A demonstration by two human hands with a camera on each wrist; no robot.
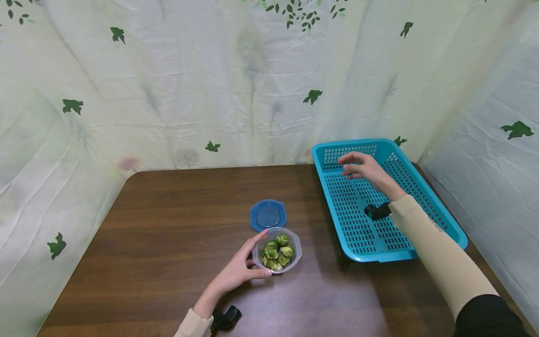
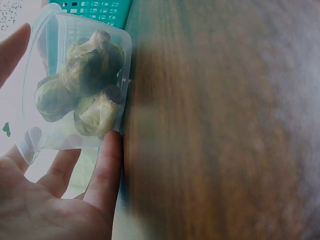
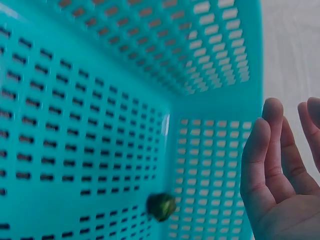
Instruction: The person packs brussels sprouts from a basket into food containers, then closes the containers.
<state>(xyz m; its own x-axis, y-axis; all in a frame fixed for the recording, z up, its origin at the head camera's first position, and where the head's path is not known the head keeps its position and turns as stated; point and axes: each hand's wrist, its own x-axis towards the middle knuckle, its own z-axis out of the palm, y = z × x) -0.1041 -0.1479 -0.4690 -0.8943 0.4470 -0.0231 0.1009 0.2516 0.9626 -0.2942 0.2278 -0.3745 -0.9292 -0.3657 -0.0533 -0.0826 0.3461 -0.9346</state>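
Observation:
A clear plastic container [image 1: 297,252] of Brussels sprouts [image 1: 271,252] stands on the table. My left hand [image 1: 239,271] grips its left side, thumb at the near rim and index finger along the far left. In the left wrist view, sprouts [image 2: 90,70] show through the container's wall [image 2: 57,25]. Over the far part of a blue perforated basket [image 1: 349,234], my right hand [image 1: 366,171] hovers with loosely bent fingers and nothing in it. The right wrist view has one sprout [image 3: 161,206] lying on the basket floor by an end wall, below the right hand [image 3: 285,185].
A blue round lid [image 1: 268,214] lies on the brown table [image 1: 177,224] just behind the container. White curtain-like sheeting [image 1: 181,93] with green leaf prints hangs behind the table and at both sides. The basket fills the table's right end.

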